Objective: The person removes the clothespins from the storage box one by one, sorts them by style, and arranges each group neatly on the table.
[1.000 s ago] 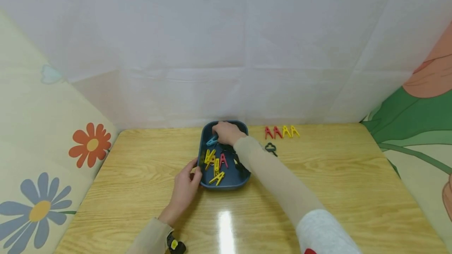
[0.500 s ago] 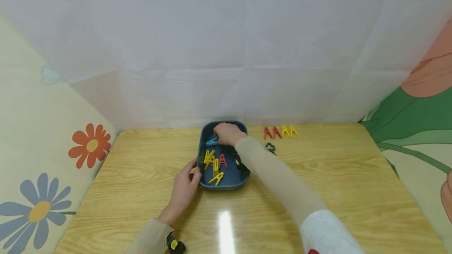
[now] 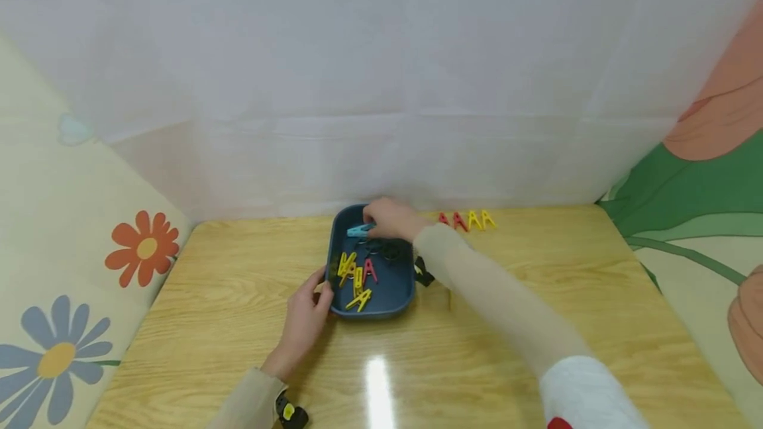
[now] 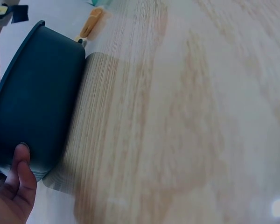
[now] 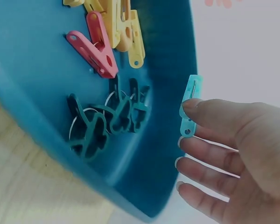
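My right hand [image 3: 390,218] pinches a light blue clothespin [image 5: 191,105] between thumb and index finger, above the far end of a dark blue bin [image 3: 381,314]. Its other fingers are loosely spread. With thumb and fingers, my left hand [image 3: 306,316] holds the bin's near left side; in the left wrist view, bent fingertips touch the outer wall. Inside the bin lie several yellow clothespins [image 3: 359,300], a pinkish-red clothespin [image 5: 95,49] and several dark green clips [image 5: 91,133] with wire springs.
Right of the bin, red clothespins [image 3: 459,221] and yellow clothespins [image 3: 487,219] stand in a row near the back edge of the wooden table [image 3: 226,303]. A white sheet [image 3: 286,85] hangs behind. My right forearm crosses the table beside the bin.
My right hand has lifted slightly, and the blue clothespin has come up with it. My right forearm now covers the dark clip on the table. The left hand keeps its hold.
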Tool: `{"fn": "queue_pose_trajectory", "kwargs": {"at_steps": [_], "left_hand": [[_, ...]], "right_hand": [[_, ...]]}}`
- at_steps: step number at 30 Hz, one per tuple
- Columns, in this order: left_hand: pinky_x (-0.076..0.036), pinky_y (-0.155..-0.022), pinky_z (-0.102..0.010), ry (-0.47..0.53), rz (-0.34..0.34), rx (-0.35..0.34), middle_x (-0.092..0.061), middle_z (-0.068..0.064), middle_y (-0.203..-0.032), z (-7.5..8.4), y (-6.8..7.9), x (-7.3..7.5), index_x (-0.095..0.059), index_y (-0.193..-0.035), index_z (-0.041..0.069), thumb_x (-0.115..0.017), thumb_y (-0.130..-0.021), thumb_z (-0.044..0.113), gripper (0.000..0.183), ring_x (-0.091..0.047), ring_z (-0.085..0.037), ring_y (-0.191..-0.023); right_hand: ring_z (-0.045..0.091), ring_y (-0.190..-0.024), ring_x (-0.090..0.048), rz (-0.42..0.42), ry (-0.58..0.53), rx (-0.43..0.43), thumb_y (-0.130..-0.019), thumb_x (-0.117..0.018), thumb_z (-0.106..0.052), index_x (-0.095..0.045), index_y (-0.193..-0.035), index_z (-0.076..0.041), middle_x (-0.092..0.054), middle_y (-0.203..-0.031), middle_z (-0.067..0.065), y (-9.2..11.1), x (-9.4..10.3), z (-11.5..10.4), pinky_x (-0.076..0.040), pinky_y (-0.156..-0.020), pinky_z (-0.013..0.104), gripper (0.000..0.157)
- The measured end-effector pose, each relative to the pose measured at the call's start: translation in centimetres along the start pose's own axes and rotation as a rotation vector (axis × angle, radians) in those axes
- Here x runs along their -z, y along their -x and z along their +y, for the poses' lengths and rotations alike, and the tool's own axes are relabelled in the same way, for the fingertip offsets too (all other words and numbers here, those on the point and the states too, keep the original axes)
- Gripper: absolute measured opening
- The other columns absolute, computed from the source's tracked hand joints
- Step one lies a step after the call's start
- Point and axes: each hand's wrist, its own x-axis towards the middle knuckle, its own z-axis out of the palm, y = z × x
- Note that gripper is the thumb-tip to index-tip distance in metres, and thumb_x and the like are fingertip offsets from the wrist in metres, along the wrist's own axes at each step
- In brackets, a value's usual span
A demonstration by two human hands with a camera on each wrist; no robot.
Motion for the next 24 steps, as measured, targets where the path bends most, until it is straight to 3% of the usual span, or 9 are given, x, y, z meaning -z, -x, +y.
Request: {"fn": "queue_pose_trajectory", "kwargs": {"at_steps": [8,17,24], "left_hand": [[-0.055,-0.069,-0.023,-0.006,0.023,-0.004,-0.062,-0.023,-0.141,-0.3,0.0,0.1,-0.054,-0.148,-0.002,-0.05,-0.107,0.011,0.043,-0.069,-0.025,-0.094],[-0.058,-0.073,-0.025,-0.007,0.021,-0.005,-0.06,-0.024,-0.143,-0.4,-0.2,0.1,-0.052,-0.149,-0.003,-0.05,-0.108,0.011,0.044,-0.072,-0.031,-0.101],[-0.059,-0.077,-0.029,0.007,0.012,0.009,-0.058,-0.025,-0.145,-0.1,0.0,0.2,-0.052,-0.15,-0.003,-0.05,-0.108,0.011,0.044,-0.072,-0.033,-0.107]], "right_hand": [[0.022,-0.108,-0.065,0.032,-0.108,0.045,-0.101,-0.071,-0.025,-0.071,-0.119,-0.007,-0.071,-0.118,0.008,2.2,1.2,1.2,-0.053,-0.094,0.037,0.026],[0.026,-0.116,-0.064,0.107,-0.179,-0.008,-0.101,-0.071,-0.029,-0.07,-0.127,-0.006,-0.069,-0.125,0.01,5.4,1.6,4.8,-0.052,-0.099,0.041,0.035],[0.027,-0.092,-0.069,0.165,-0.31,-0.053,-0.1,-0.07,-0.023,-0.07,-0.123,-0.002,-0.069,-0.121,0.017,8.6,1.6,8.0,-0.058,-0.081,0.042,0.031]]}}
